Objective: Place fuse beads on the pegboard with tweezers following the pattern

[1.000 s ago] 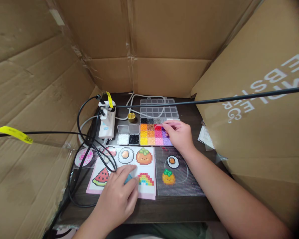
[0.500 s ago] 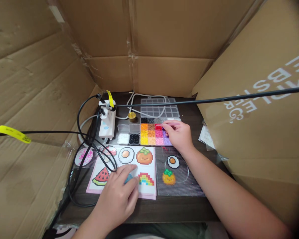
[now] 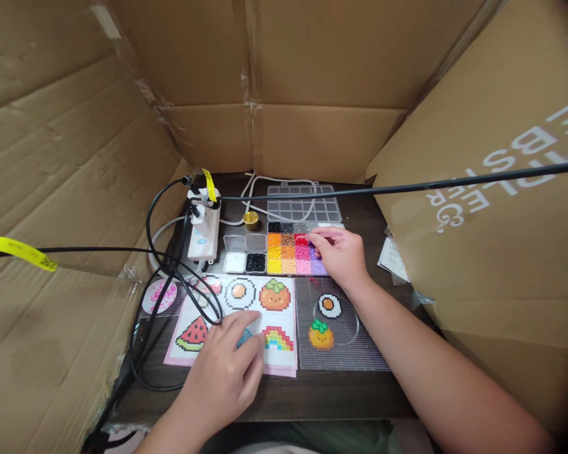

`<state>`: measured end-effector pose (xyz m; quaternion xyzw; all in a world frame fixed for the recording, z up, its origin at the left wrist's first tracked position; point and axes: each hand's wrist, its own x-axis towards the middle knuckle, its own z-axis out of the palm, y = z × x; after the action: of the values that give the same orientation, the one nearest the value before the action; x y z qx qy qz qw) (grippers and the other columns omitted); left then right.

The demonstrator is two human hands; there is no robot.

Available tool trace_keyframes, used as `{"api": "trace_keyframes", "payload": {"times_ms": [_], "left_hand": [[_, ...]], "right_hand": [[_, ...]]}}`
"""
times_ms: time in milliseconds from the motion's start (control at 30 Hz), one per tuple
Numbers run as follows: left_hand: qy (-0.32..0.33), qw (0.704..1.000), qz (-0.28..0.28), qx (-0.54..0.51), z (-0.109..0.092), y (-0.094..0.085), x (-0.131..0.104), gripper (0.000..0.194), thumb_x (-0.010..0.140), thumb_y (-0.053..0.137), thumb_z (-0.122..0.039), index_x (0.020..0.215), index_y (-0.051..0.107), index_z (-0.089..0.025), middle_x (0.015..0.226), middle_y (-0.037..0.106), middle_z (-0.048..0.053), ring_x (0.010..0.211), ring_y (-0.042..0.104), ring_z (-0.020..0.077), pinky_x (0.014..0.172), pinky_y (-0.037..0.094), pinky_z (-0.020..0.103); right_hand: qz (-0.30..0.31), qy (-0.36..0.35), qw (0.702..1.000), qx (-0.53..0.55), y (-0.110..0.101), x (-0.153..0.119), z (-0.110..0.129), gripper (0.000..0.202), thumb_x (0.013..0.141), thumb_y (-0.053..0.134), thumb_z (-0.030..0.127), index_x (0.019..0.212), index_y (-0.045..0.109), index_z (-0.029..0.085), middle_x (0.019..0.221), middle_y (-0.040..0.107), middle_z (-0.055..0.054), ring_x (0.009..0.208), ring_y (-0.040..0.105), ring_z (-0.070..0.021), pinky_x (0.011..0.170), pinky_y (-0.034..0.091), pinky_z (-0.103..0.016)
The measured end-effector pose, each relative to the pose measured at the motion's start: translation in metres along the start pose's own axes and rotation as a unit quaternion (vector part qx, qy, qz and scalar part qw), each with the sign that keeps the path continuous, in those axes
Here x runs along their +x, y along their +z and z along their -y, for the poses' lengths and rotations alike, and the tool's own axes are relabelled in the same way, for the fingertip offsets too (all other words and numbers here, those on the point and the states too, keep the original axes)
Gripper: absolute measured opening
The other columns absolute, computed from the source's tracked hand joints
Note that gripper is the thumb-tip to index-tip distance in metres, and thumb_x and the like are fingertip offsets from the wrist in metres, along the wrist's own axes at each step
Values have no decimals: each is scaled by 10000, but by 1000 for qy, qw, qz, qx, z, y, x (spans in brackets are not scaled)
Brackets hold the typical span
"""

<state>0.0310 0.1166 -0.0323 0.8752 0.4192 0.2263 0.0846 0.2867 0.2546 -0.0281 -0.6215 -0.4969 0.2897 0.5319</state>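
Note:
My right hand [image 3: 339,255] is closed on pink tweezers [image 3: 303,238], whose tip reaches the red beads in the divided bead box [image 3: 288,251]. Part of the box's right side is hidden behind that hand. Fingers extended, my left hand [image 3: 230,359] lies on the pattern sheet [image 3: 279,362], covering some of its lower middle. The sheet carries pixel pictures of a watermelon, an egg, a persimmon and a rainbow. Under my right forearm is a clear pegboard [image 3: 360,353], bearing a bead egg [image 3: 330,306] and a bead persimmon [image 3: 321,335].
Left of the bead box stand small boxes of white beads [image 3: 235,262] and black beads [image 3: 255,262], with a gold tin [image 3: 250,219] behind. A power strip [image 3: 203,236] and looped black cables [image 3: 170,271] occupy the left. Cardboard walls [image 3: 326,139] enclose the table.
Almost nothing differs. The whole view has shifted very slightly, while both hands keep nearly the same places and the tweezers stay at the red beads.

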Motion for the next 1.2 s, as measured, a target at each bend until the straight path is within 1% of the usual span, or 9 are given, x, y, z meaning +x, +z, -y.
{"api": "trace_keyframes", "payload": {"times_ms": [100,300,500,633,733,833,900,1000,1200], "left_hand": [[-2,1000,2,-3,0,0,-1,155,917,525,-115,1002,630,-192,1264,607,132,1172,563,288,880,522,449],[-1,1000,-3,-6,0,1,0,154,912,529,-105,996,629,-187,1258,607,133,1159,566,289,884,517,456],[3,1000,-17,0,1,1,0,160,888,552,-103,971,661,-184,1254,630,132,1131,588,291,856,535,446],[12,999,-34,5,1,2,0,188,869,559,-96,960,694,-190,1230,657,128,1122,610,283,873,549,445],[25,998,-49,8,3,4,-1,202,871,561,-106,978,710,-190,1231,674,131,1149,613,287,905,553,452],[35,997,-61,15,4,6,-3,214,870,566,-117,1012,714,-181,1234,690,139,1179,615,299,934,552,465],[37,997,-63,19,5,7,-5,210,873,566,-124,1014,714,-176,1231,700,141,1184,624,313,936,552,479],[36,997,-62,23,4,7,-6,200,885,550,-133,993,715,-170,1230,707,146,1185,639,336,930,551,512],[31,997,-69,8,4,8,-7,221,868,526,-111,952,723,-165,1220,718,150,1197,655,316,974,552,509]], "right_hand": [[-1,8,1000,8,0,0,2,168,727,729,333,745,756,168,763,745,-73,720,679,-202,619,537,-314],[-21,18,999,28,-4,-2,15,165,713,742,313,722,761,149,773,747,-72,522,559,-116,524,483,-278],[-70,-8,995,65,-14,-7,34,147,744,716,299,757,751,157,699,736,-60,520,564,-128,504,469,-274],[-99,-48,989,96,-24,-14,50,128,754,737,290,781,741,165,763,762,-72,543,606,-141,512,487,-282],[-84,-74,989,96,-34,-29,67,120,796,728,294,809,746,176,811,778,-87,631,682,-178,550,529,-296],[-89,-92,991,45,-45,-52,78,92,809,732,282,813,769,199,818,785,-75,667,706,-186,598,571,-309],[-89,-85,992,15,-51,-68,76,71,800,740,270,802,782,213,803,784,-61,668,710,-184,613,585,-308],[-64,-48,997,-15,-58,-86,59,66,786,741,263,782,793,222,791,784,-54,681,718,-190,643,602,-311],[-32,2,999,-3,-61,-97,23,108,797,733,296,797,804,215,819,790,-67,717,724,-200,654,603,-315]]}}
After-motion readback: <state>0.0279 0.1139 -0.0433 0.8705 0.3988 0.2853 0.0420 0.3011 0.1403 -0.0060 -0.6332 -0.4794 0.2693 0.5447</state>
